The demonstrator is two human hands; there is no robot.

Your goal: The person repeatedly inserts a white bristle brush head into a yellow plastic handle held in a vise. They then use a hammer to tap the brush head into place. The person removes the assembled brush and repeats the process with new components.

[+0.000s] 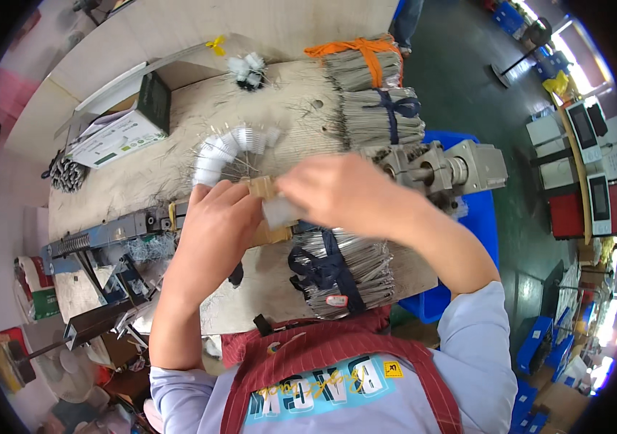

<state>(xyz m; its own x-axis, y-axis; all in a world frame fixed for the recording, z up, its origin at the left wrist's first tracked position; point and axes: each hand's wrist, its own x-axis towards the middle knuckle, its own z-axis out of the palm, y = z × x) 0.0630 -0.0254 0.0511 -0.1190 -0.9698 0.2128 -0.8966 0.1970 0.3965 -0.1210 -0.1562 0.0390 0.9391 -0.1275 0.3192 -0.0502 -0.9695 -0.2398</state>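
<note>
My left hand (216,226) is closed, its fingers curled at the yellowish block (263,189) on the long metal bench fixture. A small blurred white piece (281,213) sits at its fingertips. From the right, my right hand (334,189) reaches in just above that piece, fingers bent together and smeared by motion. Whatever they pinch is hidden. Beyond both hands lies a curved row of white ribbed pieces (226,150) with thin wires sticking out. A bundle of thin metal rods (360,271), tied with dark cloth, rests close below my right forearm.
More rod bundles lie at the back right, one tied with orange cloth (372,59), one with dark blue cloth (394,107). A metal machine unit (478,168) extends right over a blue bin (482,217). Left stand an open carton (124,130) and rolled dark rods (68,173).
</note>
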